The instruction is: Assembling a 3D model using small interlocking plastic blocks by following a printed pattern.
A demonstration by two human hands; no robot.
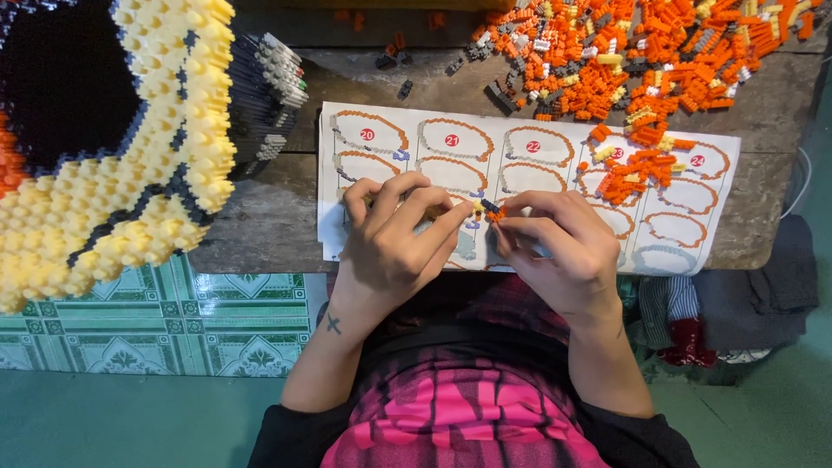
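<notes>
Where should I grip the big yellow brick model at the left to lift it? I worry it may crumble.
Probably best from below and outside, both hands cupped under the yellow studded wall. The big yellow brick model is a broad curved shell around a dark hollow, overhanging the wooden table edge, so pinching the rim could snap rows off.

Light was soft and even, a little dim, with faint shadows under the hands. Colours looked saturated; the big yellow brick model (130, 147) loomed soft and stretched at the left edge.
</notes>
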